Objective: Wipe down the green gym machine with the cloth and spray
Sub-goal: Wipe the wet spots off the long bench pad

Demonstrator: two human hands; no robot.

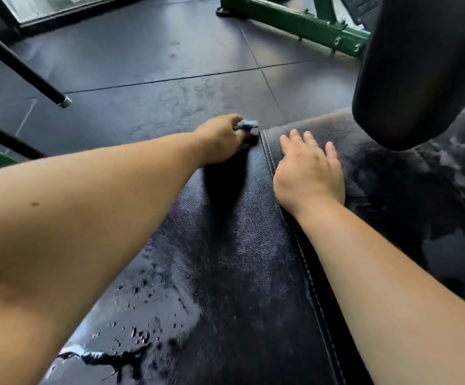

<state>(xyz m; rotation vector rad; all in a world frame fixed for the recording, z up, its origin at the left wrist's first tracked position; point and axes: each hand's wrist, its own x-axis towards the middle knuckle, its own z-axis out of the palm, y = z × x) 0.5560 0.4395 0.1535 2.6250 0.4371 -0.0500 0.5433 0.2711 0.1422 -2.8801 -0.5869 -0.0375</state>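
A black padded seat (239, 259) of the green gym machine fills the lower middle, wet with droplets near its front left. My left hand (220, 140) reaches to the pad's far edge and grips a bunched blue-grey cloth (246, 125), which sticks out past my fingers. My right hand (309, 168) lies flat on the pad just right of a stitched seam, fingers straight. The machine's green frame (295, 22) runs across the floor at the top right. No spray bottle is in view.
A thick black roller pad (420, 65) hangs over the seat at the upper right. Two black bars (23, 66) cross the upper left. Dark rubber floor tiles (156, 59) spread beyond the seat, with a window base at the top left.
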